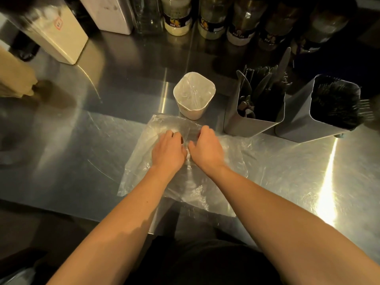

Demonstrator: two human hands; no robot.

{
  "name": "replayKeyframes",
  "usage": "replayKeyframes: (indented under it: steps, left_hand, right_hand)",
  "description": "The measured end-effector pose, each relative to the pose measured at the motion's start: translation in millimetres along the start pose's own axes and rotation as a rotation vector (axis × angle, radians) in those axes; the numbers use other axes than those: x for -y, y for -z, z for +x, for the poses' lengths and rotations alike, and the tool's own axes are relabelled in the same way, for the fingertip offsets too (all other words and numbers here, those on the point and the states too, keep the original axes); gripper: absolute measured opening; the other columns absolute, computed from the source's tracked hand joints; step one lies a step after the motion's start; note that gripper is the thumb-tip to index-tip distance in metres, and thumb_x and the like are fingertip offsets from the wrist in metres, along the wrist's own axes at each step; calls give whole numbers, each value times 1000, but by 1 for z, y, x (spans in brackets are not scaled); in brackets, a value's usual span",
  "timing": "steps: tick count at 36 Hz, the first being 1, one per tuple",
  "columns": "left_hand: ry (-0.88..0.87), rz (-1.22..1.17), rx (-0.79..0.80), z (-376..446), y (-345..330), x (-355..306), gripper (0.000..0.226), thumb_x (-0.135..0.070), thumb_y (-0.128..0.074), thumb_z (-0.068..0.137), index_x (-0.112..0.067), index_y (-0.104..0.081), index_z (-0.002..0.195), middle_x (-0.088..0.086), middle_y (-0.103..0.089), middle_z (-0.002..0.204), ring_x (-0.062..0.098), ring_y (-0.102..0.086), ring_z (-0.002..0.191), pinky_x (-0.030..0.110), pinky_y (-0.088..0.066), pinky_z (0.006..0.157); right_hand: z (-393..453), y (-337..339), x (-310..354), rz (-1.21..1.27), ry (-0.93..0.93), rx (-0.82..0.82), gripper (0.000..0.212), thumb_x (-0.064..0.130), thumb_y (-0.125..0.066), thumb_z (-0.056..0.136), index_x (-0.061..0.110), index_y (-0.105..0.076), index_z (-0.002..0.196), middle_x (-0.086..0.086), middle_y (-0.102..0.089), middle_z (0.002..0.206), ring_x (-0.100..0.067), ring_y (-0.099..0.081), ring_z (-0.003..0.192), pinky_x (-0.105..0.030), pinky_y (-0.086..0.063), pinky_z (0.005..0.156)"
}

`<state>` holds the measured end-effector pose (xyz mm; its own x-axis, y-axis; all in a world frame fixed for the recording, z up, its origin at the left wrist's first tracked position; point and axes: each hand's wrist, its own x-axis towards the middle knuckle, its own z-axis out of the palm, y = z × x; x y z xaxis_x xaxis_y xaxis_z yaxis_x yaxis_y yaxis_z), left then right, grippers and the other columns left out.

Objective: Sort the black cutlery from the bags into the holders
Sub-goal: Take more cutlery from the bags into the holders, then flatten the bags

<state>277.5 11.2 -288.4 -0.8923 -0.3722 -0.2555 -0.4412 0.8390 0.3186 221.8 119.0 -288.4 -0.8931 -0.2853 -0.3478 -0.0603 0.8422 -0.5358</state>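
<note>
Both of your hands are down on the clear plastic bag (pixel 164 177) spread flat on the steel tabletop (pixel 82 140): your left hand (pixel 167 149) and right hand (pixel 205 148) sit side by side with fingers curled into the film, seemingly pinching it. The bag looks empty, and the black cutlery (pixel 261 95) already stands in the near grey holder (pixel 253 112), with more in the far grey holder (pixel 327 112). Watch it: tug that film forward and it could nudge the white cup (pixel 193 95) standing just past your fingertips, itself stuffed with clear plastic. The jars (pixel 209 19) along the back stand well apart.
</note>
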Motion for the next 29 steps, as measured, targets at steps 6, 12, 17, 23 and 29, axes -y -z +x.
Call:
replayKeyframes:
  steps: [6,12,17,23,29]
  left_hand:
    - [-98,-11,-112,10,3,-1,39,-14,-59,90,-11,-51,128,9,-52,127,29,-47,114,39,-43,89]
    - [-4,139,-53,9,7,8,21,-21,-51,97,-12,-62,113,10,-60,115,30,-56,107,40,-45,83]
    - [-136,41,-222,26,14,-4,24,4,-55,84,-9,-62,103,11,-56,110,33,-51,101,39,-40,71]
    - [36,87,-117,60,7,-5,22,-25,-45,103,-15,-55,120,14,-69,103,37,-63,96,38,-35,67]
    - [27,156,-76,68,6,1,25,-35,-58,99,-20,-58,119,9,-63,106,32,-61,101,37,-35,67]
  right_hand:
    - [5,3,-4,-252,142,17,33,30,-55,99,8,-51,124,-12,-44,126,-30,-45,117,-39,-42,91]
    - [0,3,-11,-235,144,103,32,31,-54,97,14,-53,124,-10,-50,121,-30,-53,110,-38,-45,84]
    - [-5,-1,-14,-329,191,58,20,19,-56,96,11,-53,115,-10,-43,117,-30,-52,93,-34,-34,65]
    - [1,0,-16,-419,305,69,18,12,-60,93,12,-57,111,-10,-53,112,-29,-52,104,-33,-32,69]
    - [1,8,-21,-459,475,36,39,7,-61,90,18,-55,127,-8,-61,104,-32,-56,94,-34,-26,70]
